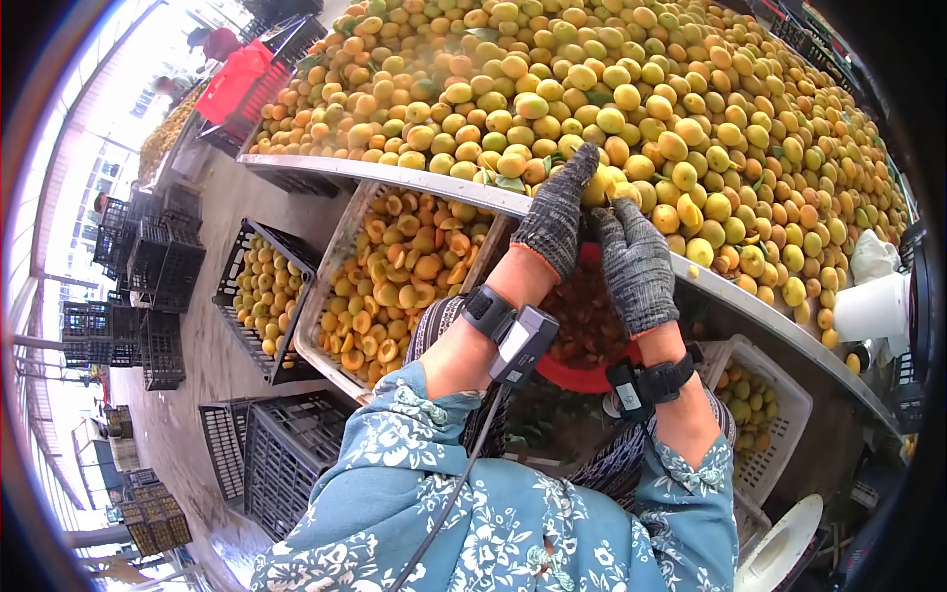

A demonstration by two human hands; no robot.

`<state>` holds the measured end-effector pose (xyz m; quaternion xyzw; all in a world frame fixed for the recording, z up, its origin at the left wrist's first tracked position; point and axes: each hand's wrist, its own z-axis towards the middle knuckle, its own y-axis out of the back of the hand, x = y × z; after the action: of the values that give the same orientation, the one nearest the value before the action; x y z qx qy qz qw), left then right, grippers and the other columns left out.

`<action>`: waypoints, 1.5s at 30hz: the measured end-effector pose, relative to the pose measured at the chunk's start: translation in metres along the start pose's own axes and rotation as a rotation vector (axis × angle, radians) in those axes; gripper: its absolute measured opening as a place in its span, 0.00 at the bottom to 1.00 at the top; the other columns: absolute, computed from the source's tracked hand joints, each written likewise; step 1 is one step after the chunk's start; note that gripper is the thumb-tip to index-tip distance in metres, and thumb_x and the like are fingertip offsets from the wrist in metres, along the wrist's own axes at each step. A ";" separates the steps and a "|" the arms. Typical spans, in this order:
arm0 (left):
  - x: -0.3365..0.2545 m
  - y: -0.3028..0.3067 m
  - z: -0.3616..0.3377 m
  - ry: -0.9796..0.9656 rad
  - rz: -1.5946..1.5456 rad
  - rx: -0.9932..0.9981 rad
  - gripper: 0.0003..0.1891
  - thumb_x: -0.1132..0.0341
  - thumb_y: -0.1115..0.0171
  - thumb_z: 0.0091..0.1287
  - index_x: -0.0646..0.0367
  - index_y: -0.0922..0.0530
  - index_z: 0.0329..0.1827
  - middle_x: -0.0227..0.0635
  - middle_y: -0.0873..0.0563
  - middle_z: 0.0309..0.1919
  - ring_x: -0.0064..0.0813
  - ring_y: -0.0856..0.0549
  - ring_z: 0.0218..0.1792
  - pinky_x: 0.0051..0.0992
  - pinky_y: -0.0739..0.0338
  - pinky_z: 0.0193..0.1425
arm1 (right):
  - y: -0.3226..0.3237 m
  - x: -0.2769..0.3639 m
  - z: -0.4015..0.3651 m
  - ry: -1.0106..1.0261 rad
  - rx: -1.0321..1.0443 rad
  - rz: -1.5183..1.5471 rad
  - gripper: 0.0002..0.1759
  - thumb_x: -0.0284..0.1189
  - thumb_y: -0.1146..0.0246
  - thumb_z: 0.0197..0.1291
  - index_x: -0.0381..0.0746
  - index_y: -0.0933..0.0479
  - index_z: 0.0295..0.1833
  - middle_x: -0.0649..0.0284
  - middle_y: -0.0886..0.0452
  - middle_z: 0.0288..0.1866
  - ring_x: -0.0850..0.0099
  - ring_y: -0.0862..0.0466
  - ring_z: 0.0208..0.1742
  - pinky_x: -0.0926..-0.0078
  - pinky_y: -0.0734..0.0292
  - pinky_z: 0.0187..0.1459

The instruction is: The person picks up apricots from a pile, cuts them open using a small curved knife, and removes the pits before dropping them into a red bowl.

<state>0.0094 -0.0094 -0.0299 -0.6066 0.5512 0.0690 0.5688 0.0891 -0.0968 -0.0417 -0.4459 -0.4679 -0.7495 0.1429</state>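
Observation:
My left hand (558, 219) and my right hand (636, 264), both in grey knit gloves, meet just above the near edge of the sorting table. Between their fingertips is a yellow apricot (599, 185), partly hidden by the gloves. Both hands are closed around it. A large heap of yellow-green and orange apricots (533, 104) lies right behind the fingers. Directly below the hands, a red basin (574, 376) holds dark reddish-brown pieces, and my forearms cover part of it.
Left of my knees, a pale crate (309, 326) is filled with halved apricots. Beyond it a black crate (223, 296) holds whole ones. At right stands a white crate (794, 434) with green-yellow fruit. A white bucket (872, 306) sits at the table's right end. Stacked black crates (166, 264) line the floor.

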 end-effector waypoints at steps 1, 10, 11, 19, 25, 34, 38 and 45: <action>0.000 0.003 0.001 -0.023 0.026 0.018 0.19 0.52 0.36 0.66 0.55 0.21 0.51 0.29 0.17 0.39 0.21 0.18 0.37 0.24 0.21 0.40 | 0.002 0.004 -0.001 -0.011 0.012 -0.077 0.22 0.43 0.41 0.65 0.37 0.22 0.55 0.42 0.18 0.43 0.44 0.20 0.46 0.53 0.26 0.48; -0.006 0.013 0.007 -0.345 0.380 0.147 0.18 0.69 0.29 0.58 0.61 0.25 0.49 0.34 0.16 0.39 0.24 0.17 0.39 0.22 0.19 0.42 | -0.004 -0.005 0.002 0.060 0.094 0.217 0.17 0.34 0.43 0.68 0.36 0.23 0.56 0.47 0.17 0.43 0.52 0.17 0.46 0.62 0.24 0.47; -0.009 0.014 0.006 -0.407 0.559 0.132 0.18 0.72 0.28 0.56 0.62 0.25 0.48 0.34 0.16 0.39 0.25 0.16 0.39 0.22 0.19 0.43 | -0.006 -0.008 0.002 0.114 0.072 0.368 0.17 0.36 0.43 0.67 0.38 0.22 0.54 0.45 0.18 0.42 0.47 0.19 0.45 0.57 0.24 0.45; -0.002 0.016 -0.001 -0.017 -0.113 0.321 0.15 0.73 0.29 0.57 0.59 0.23 0.46 0.30 0.16 0.38 0.19 0.16 0.37 0.22 0.20 0.43 | -0.005 0.001 -0.006 0.128 -0.052 0.322 0.14 0.34 0.43 0.67 0.37 0.22 0.52 0.47 0.17 0.41 0.50 0.17 0.46 0.62 0.23 0.44; -0.022 0.030 0.004 -0.394 0.509 0.362 0.18 0.71 0.27 0.55 0.62 0.23 0.47 0.29 0.15 0.38 0.18 0.17 0.39 0.21 0.20 0.44 | -0.002 -0.005 0.002 0.213 0.064 0.338 0.15 0.34 0.42 0.67 0.38 0.22 0.53 0.47 0.16 0.39 0.49 0.17 0.42 0.60 0.22 0.42; -0.019 0.022 0.001 -0.026 -0.213 0.190 0.14 0.60 0.31 0.62 0.55 0.23 0.47 0.29 0.17 0.36 0.25 0.17 0.37 0.24 0.20 0.41 | -0.005 0.012 -0.003 0.146 0.081 -0.080 0.17 0.36 0.43 0.67 0.37 0.23 0.56 0.47 0.16 0.38 0.51 0.16 0.42 0.59 0.22 0.43; -0.012 0.024 0.007 -0.042 -0.225 0.100 0.13 0.59 0.33 0.63 0.54 0.22 0.46 0.29 0.17 0.37 0.24 0.17 0.37 0.25 0.20 0.41 | -0.009 0.022 -0.003 0.075 0.064 -0.210 0.21 0.42 0.42 0.66 0.43 0.25 0.60 0.45 0.17 0.38 0.46 0.18 0.41 0.52 0.24 0.41; -0.003 0.024 0.009 -0.049 -0.247 0.243 0.14 0.59 0.35 0.65 0.58 0.23 0.46 0.36 0.17 0.36 0.32 0.16 0.37 0.30 0.18 0.42 | -0.025 0.001 -0.008 0.112 -0.021 0.196 0.19 0.40 0.41 0.65 0.38 0.22 0.53 0.43 0.18 0.40 0.46 0.19 0.44 0.55 0.24 0.45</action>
<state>-0.0045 0.0051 -0.0455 -0.5946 0.4627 -0.0540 0.6553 0.0690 -0.0904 -0.0566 -0.4485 -0.4056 -0.7604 0.2370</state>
